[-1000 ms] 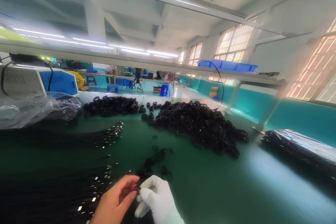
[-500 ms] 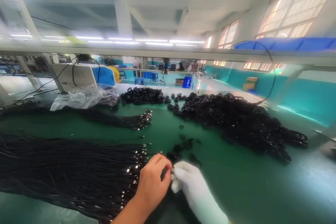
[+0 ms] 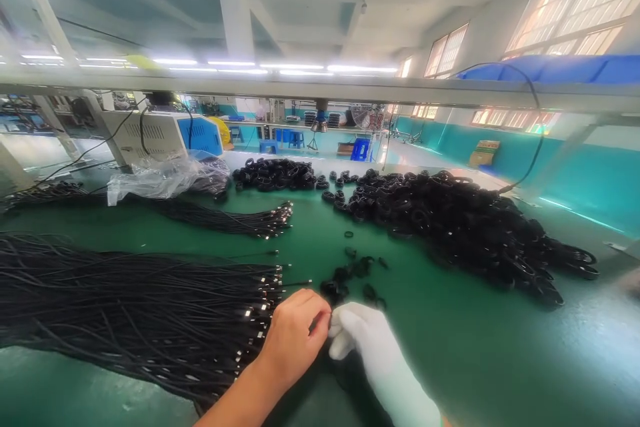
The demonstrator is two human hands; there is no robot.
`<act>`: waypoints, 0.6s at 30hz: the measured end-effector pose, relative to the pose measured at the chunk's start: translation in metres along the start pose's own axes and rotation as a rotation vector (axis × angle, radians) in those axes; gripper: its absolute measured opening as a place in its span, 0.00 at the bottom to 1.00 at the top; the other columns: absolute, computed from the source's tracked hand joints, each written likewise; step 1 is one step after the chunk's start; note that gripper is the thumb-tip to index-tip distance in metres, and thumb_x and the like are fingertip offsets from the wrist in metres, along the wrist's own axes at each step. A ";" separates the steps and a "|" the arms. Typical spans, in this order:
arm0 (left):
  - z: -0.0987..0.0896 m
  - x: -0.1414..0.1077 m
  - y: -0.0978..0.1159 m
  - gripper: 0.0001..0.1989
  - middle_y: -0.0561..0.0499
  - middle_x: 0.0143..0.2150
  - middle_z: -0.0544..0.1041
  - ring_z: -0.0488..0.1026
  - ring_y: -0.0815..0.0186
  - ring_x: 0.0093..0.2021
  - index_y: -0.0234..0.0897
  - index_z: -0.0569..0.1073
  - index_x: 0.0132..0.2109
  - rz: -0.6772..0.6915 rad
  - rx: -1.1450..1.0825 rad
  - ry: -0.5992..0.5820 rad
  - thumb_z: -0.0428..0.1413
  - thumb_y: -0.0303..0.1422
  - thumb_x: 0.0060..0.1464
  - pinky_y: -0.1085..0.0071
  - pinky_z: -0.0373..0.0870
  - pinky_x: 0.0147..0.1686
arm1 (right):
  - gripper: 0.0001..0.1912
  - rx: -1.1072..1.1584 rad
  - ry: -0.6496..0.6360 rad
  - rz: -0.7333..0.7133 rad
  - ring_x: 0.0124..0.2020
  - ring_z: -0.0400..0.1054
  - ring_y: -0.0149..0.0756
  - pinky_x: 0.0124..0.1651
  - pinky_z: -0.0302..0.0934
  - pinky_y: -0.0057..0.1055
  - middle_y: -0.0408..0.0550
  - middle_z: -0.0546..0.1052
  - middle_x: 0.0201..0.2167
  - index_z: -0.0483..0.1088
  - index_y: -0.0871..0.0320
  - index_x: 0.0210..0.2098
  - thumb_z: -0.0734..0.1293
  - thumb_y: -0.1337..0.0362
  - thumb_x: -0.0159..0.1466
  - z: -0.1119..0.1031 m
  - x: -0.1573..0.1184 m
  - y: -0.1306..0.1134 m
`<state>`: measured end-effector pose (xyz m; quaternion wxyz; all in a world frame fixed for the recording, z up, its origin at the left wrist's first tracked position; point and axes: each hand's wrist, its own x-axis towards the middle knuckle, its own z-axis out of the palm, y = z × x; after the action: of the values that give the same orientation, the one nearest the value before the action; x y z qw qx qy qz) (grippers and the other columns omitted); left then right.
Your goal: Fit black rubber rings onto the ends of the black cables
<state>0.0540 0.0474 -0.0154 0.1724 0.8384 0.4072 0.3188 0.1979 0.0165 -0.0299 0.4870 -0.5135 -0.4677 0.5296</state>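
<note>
Black cables (image 3: 125, 300) with shiny metal tips lie in a wide pile on the green worktop (image 3: 480, 360), tips pointing right. Your bare left hand (image 3: 296, 330) is just right of that cable pile, partly over its tips; your white-gloved right hand (image 3: 367, 335) sits farther right of it. Thumb and fingers on each hand are bent together, the two sets of fingertips meeting or nearly so; the gap is hidden, so can't tell what you pinch. Also right of the pile: loose black pieces (image 3: 342, 284), then a big heap of black loops (image 3: 440, 227). Beyond the pile: second cable bundle (image 3: 245, 220), clear plastic bag (image 3: 155, 180).
</note>
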 end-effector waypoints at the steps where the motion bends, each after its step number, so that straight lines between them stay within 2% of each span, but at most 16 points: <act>1: 0.001 0.000 0.001 0.11 0.50 0.30 0.74 0.69 0.66 0.33 0.38 0.72 0.30 0.016 0.000 0.004 0.47 0.23 0.51 0.72 0.63 0.34 | 0.19 0.005 -0.006 0.015 0.15 0.64 0.33 0.21 0.58 0.28 0.45 0.69 0.12 0.67 0.62 0.23 0.61 0.50 0.53 0.000 0.001 0.001; 6: 0.000 0.000 0.006 0.10 0.51 0.29 0.73 0.68 0.67 0.32 0.37 0.71 0.29 0.010 -0.051 0.041 0.47 0.23 0.50 0.73 0.63 0.34 | 0.14 -0.043 0.003 -0.012 0.15 0.64 0.32 0.24 0.57 0.28 0.44 0.69 0.12 0.66 0.61 0.21 0.63 0.54 0.50 -0.003 0.002 -0.004; 10: -0.016 0.002 -0.005 0.08 0.53 0.27 0.73 0.68 0.67 0.30 0.38 0.70 0.28 -0.191 -0.081 0.152 0.48 0.27 0.50 0.74 0.62 0.32 | 0.12 -0.196 0.167 0.002 0.20 0.65 0.33 0.29 0.58 0.28 0.45 0.70 0.14 0.66 0.59 0.22 0.59 0.58 0.54 -0.021 -0.001 -0.022; 12: -0.025 0.001 -0.011 0.08 0.54 0.26 0.73 0.68 0.68 0.28 0.38 0.70 0.27 -0.267 -0.068 0.048 0.48 0.28 0.49 0.75 0.60 0.29 | 0.12 -0.388 0.178 0.029 0.21 0.64 0.33 0.29 0.56 0.28 0.44 0.69 0.14 0.66 0.59 0.23 0.56 0.61 0.56 -0.030 -0.002 -0.028; 15: -0.030 0.001 -0.013 0.09 0.54 0.23 0.72 0.68 0.67 0.25 0.39 0.71 0.23 -0.238 0.051 -0.250 0.49 0.25 0.45 0.75 0.56 0.26 | 0.09 -0.626 0.063 0.030 0.20 0.59 0.31 0.25 0.50 0.27 0.42 0.67 0.16 0.64 0.58 0.20 0.57 0.65 0.53 -0.036 -0.004 -0.028; 16: -0.028 0.003 -0.011 0.10 0.54 0.22 0.72 0.67 0.67 0.24 0.39 0.71 0.21 -0.227 0.114 -0.308 0.49 0.24 0.44 0.74 0.55 0.26 | 0.07 -0.668 0.032 0.025 0.20 0.58 0.31 0.25 0.48 0.27 0.42 0.67 0.16 0.64 0.58 0.19 0.59 0.66 0.52 -0.036 -0.005 -0.027; 18: -0.020 0.010 -0.008 0.10 0.52 0.21 0.71 0.68 0.65 0.25 0.39 0.70 0.21 -0.231 0.214 -0.330 0.49 0.24 0.45 0.72 0.55 0.28 | 0.07 -0.720 -0.004 0.008 0.21 0.56 0.30 0.25 0.45 0.28 0.42 0.67 0.18 0.64 0.58 0.17 0.61 0.67 0.50 -0.035 -0.006 -0.023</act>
<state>0.0404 0.0603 -0.0009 0.1823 0.8406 0.4980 0.1105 0.2337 0.0122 -0.0078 0.2720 -0.6529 -0.6232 0.3336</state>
